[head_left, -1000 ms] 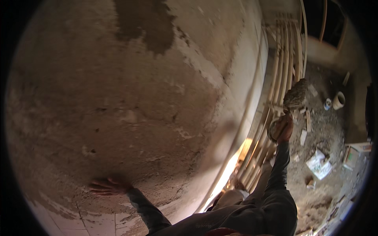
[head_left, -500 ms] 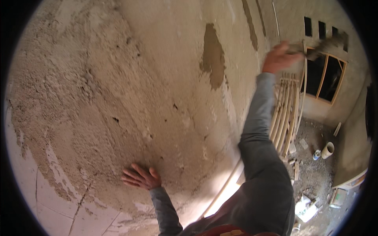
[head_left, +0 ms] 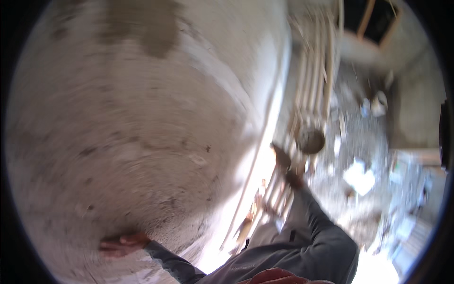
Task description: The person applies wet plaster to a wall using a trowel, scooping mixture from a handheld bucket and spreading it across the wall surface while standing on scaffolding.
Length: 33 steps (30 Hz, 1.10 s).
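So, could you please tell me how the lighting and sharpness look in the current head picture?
In the head view, blur smears the wall, the floor and the left hand; glare washes out a strip beside the wall and a patch at lower right; the right hand is dim and hard to make out; the wall's edge bows and the corners go black.

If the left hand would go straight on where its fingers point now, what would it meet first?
Probably more of the rough plastered wall: the left hand seems flat against it, and no separate object shows leftward, though blur hides detail.
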{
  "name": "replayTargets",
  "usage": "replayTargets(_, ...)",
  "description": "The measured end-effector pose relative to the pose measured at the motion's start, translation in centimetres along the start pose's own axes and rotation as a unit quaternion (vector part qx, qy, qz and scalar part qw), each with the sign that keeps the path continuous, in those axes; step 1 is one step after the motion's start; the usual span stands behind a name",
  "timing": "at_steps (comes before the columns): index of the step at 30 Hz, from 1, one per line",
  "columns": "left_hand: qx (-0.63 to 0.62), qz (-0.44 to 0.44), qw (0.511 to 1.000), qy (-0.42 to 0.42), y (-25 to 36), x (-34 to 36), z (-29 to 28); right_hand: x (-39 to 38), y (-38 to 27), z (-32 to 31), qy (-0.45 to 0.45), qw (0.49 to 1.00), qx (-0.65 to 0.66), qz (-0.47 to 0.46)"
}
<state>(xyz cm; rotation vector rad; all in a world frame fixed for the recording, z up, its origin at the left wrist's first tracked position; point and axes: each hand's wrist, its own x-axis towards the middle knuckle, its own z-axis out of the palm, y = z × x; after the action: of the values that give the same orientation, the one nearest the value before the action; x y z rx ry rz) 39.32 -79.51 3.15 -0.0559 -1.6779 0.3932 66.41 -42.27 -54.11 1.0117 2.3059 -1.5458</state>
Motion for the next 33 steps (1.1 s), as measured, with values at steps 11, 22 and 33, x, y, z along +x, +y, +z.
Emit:
replayTargets(11,-0.011,0.199,0.979,-0.05,3.0,-1.9,4.2,13.2,30.6,-9.0,0.153,0.904,-0.257,0.306)
replayTargets(22,0.031,0.265,0.961,-0.069,9.1,-4.5,5.3,26.0,27.0,0.7,0.094,0.846,0.451,0.268)
replayTargets(33,0.05,0.172,0.983,-0.049,2.1,-2.5,2.5,15.0,15.6,-8.8,0.186,0.841,0.452,0.231)
